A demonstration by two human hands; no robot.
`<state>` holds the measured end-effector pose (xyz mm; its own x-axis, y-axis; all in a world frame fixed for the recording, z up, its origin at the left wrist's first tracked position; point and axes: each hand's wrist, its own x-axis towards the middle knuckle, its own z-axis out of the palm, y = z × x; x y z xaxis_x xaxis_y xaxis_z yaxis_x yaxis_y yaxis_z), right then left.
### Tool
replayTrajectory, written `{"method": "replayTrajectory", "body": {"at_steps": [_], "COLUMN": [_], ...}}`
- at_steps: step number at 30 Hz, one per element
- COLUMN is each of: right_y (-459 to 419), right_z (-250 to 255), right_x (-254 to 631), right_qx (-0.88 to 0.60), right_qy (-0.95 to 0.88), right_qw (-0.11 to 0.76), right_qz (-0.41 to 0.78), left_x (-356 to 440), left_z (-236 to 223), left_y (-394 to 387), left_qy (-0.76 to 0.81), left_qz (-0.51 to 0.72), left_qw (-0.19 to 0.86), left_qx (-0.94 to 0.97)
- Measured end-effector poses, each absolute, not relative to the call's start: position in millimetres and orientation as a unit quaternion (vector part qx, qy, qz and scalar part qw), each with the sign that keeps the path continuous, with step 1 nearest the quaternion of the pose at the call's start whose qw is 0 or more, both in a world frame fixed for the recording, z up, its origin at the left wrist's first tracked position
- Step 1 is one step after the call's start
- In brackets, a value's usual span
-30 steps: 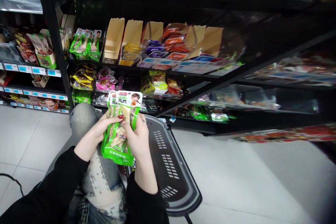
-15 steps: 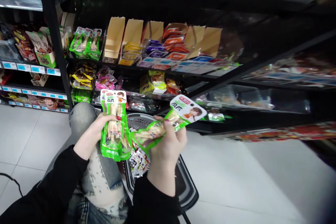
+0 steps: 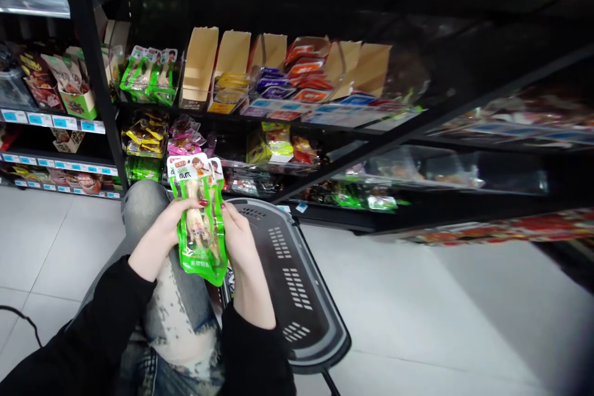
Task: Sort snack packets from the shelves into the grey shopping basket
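A stack of green, clear-fronted chicken feet packets is held upright above my knee. My left hand grips its left side, thumb across the front. At the right edge, my right hand is closed on the same stack, its fingers mostly hidden behind. The white header shows red and green print and a small picture of a person. Below and right of my right hand stands a dark shopping basket with slotted sides. What lies in the basket is largely hidden by my arm and the packets.
On the black shelf ahead are more green packets, open cardboard boxes and orange packets. Lower down lie yellow packets and pink packets. A shelf upright stands at left. Pale tiles cover the floor.
My right hand has moved left, bringing its separate packet against those in my left hand, so they now form one stack. More of the basket shows.
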<state>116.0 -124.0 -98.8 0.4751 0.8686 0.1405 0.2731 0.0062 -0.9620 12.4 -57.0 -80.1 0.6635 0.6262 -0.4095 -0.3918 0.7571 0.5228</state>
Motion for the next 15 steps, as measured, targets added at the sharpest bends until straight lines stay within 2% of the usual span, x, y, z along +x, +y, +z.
{"method": "replayTrajectory", "body": {"at_steps": [5, 9, 15], "right_y": [-128, -133, -134], "right_z": [-96, -94, -97], "right_x": [127, 135, 137], "right_qx": [-0.704, -0.704, -0.692], "right_qy": [-0.453, -0.454, -0.445], "right_qw": [0.515, 0.496, 0.521], "right_qz": [0.184, 0.229, 0.228], "left_x": [13, 13, 13], "left_z": [-86, -88, -86], "left_y": [-57, -59, -61], "left_qy": [0.306, 0.316, 0.344], "left_qz": [0.303, 0.321, 0.343], "left_qw": [0.878, 0.861, 0.838], "left_qx": [0.209, 0.237, 0.248]}}
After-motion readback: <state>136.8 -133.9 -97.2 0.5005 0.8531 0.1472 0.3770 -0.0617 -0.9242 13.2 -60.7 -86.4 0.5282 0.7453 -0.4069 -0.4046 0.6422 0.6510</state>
